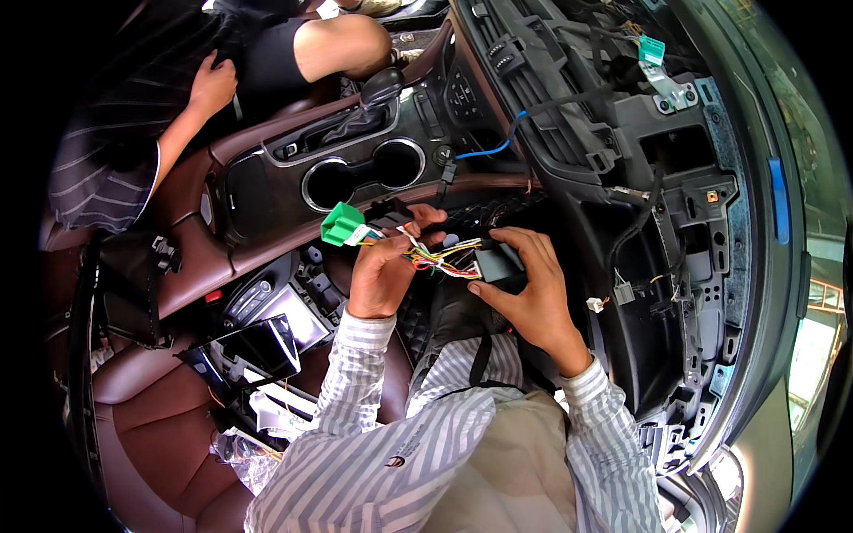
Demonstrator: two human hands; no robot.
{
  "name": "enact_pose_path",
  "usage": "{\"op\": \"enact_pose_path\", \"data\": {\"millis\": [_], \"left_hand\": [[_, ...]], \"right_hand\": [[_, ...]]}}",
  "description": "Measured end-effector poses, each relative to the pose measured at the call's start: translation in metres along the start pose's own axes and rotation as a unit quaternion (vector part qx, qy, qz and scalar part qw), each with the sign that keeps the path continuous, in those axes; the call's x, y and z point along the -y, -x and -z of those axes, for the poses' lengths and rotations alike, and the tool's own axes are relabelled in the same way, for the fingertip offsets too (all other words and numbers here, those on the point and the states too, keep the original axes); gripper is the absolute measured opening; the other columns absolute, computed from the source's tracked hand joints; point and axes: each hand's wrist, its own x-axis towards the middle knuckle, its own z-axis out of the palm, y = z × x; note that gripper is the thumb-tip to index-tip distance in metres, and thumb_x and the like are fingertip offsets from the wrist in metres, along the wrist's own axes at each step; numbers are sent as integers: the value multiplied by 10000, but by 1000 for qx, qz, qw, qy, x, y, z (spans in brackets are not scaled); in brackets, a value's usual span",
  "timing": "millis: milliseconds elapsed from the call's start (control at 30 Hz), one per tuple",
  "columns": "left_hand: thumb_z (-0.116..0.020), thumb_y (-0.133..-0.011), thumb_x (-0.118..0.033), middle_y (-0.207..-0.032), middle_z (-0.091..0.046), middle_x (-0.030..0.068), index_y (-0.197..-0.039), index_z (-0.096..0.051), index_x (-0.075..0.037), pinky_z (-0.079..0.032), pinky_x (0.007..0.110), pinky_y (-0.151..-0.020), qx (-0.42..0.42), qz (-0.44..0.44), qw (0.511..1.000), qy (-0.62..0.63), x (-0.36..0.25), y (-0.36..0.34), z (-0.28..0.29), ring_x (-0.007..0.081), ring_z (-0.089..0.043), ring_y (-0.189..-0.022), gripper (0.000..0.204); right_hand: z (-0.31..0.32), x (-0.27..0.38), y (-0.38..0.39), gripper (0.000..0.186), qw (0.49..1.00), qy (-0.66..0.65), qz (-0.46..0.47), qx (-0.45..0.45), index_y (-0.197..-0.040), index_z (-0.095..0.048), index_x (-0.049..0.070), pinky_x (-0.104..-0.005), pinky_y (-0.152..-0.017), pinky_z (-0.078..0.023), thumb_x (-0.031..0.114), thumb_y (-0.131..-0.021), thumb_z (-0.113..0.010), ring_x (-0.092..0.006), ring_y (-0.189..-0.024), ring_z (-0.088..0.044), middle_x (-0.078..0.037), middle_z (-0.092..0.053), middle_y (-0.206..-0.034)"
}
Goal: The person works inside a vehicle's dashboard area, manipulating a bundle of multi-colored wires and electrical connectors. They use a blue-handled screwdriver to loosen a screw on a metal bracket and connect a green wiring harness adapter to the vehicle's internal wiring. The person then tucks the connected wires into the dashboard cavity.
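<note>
In front of my body I hold a wiring harness (429, 259) of thin yellow, white, red and black wires. My left hand (380, 277) is closed round the wires, with a green plug connector (342, 224) sticking out past its thumb side. Beside that, a black connector (388, 213) shows at the same fingers. My right hand (535, 289) grips a small dark grey box (500, 263) between thumb and fingers. Wires run from the box's left end, by a white plug, across to my left hand.
Left of me are the centre console (258, 191) with cup holders and another person's bare arm (182, 133). On the brown seat (160, 444) lie a screen unit (267, 346) and a plastic bag (244, 457). The opened dashboard (613, 231) has a loose blue cable (498, 147) and hanging connectors (622, 293).
</note>
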Motion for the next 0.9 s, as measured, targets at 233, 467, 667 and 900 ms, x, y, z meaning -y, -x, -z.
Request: {"op": "enact_pose_path", "data": {"millis": [233,467,667,900], "left_hand": [[-630,-861,-131,-1450,-504,199,-1079,-631,-32,-322,524,-1168,-44,-69,996,-25,-9,14,-21,328,-427,-1408,239],[-618,-886,-125,-1489,-466,213,-1205,-611,-38,-323,522,-1168,-114,-63,990,-54,1,17,-14,349,-433,-1407,331],[-617,-924,-178,-1505,-432,242,-1470,-394,-36,-342,487,-1164,-73,0,997,34,11,17,-11,359,-413,-1417,607],[-651,-966,-312,-1272,-594,159,-1491,-349,-20,-477,377,-1006,-11,61,998,-19,35,19,9,217,-606,-1104,672]], "right_hand": [[0,10,-6,578,997,48,65,-8,-1193,-645,66,-435,-973,-477,113,-660,-861,-361,-1159,-543,-114,-629,-1268],[-4,8,-1,566,995,61,72,-14,-1188,-654,74,-444,-935,-497,109,-661,-856,-371,-1138,-536,-99,-621,-1294],[-3,5,-1,565,994,76,80,-20,-1189,-656,76,-453,-929,-499,114,-661,-856,-389,-1143,-532,-99,-615,-1299],[-3,6,-3,585,995,53,84,-15,-1217,-641,67,-460,-955,-496,110,-674,-856,-398,-1164,-535,-128,-598,-1309]]}}
